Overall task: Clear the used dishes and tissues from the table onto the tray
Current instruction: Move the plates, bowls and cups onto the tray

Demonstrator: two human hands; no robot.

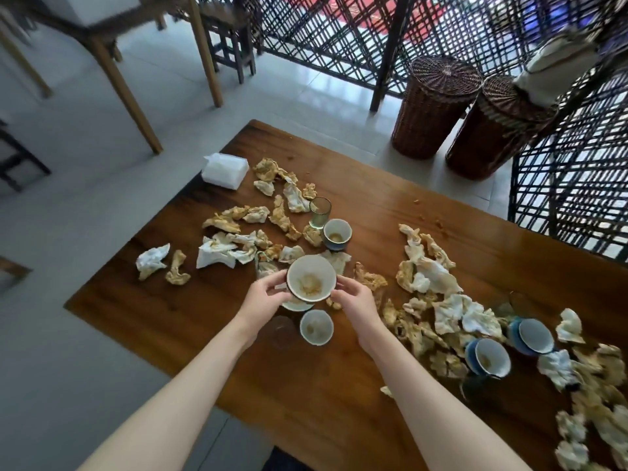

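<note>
Head view. Wooden table (306,402), seen from above.

- Left hand (263,294) and right hand (356,300) both hold a white bowl (311,278). The left fingers curl round its left rim and the right fingers pinch its right side. The bowl is raised just above a saucer (297,305) and has yellowish residue in the bottom.
- Near side of the saucer: a small white cup (316,327), with a clear glass (281,331) just beside it on the left.
- Far side: a green glass (319,212) stands upright, touching or nearly touching a blue-sided cup (336,234).
- Right side: two more blue cups (491,356) (535,334) stand among the litter.
- Crumpled, stained tissues are scattered in two patches, a left patch (217,253) and a right patch (428,277). The right patch runs down to the near right corner.
- A white tissue pack (225,171) lies at the far left edge.
- On the floor beyond the table: two wicker baskets (438,107) (492,127), side by side.
</note>
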